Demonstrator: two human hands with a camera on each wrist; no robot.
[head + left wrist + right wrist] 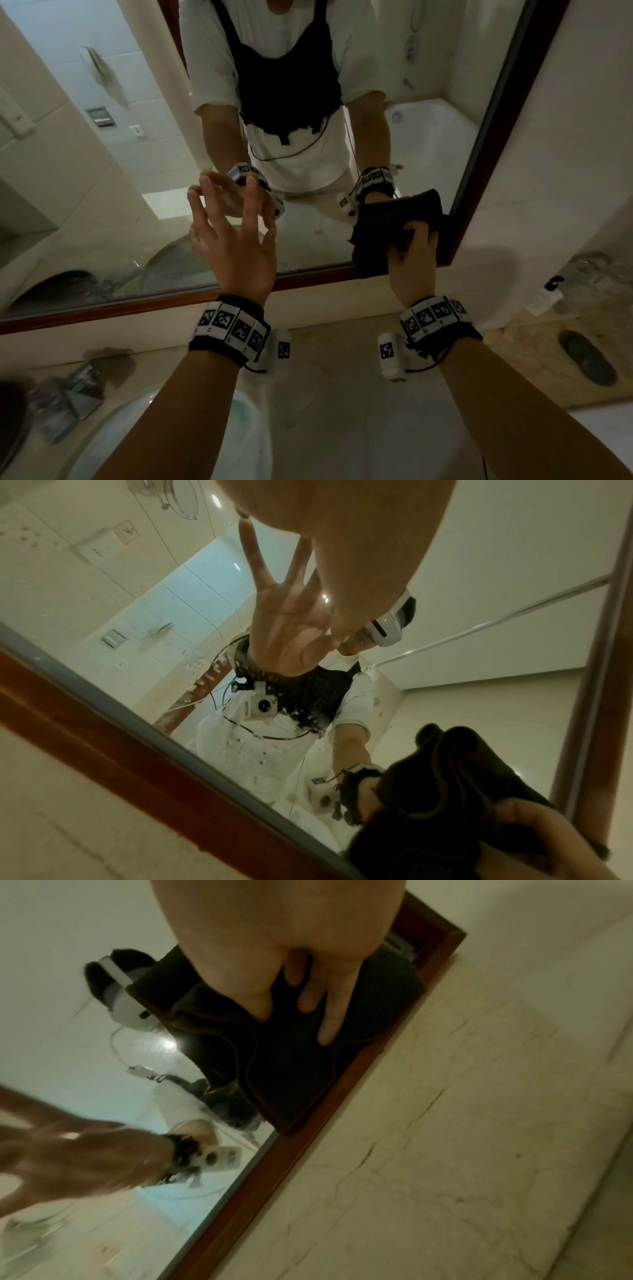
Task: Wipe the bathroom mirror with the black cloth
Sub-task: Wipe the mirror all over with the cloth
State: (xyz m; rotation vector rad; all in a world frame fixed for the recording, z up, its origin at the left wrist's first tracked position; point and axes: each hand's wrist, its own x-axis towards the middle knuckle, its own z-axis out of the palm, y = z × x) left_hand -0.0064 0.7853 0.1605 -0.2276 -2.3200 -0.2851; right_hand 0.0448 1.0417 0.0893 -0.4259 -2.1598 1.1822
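Note:
The bathroom mirror [102, 164] hangs in a brown wooden frame [137, 305] above the counter. My right hand [411, 253] grips a folded black cloth [387, 219] and holds it against the glass at the mirror's lower right corner, overlapping the frame. The right wrist view shows my fingers [329, 1020] lying on the black cloth [291, 1074]. My left hand [226, 219] is raised in front of the glass left of the cloth, fingers spread, holding nothing; its fingertips meet their reflection. In the left wrist view the black cloth [445, 791] sits at the lower right.
A marble counter [342, 377] runs below the mirror. A white sink basin [102, 445] and a chrome fitting [68, 397] are at the lower left. A pump bottle [544, 298], glassware [596, 270] and a dark oval object [587, 359] stand at the right.

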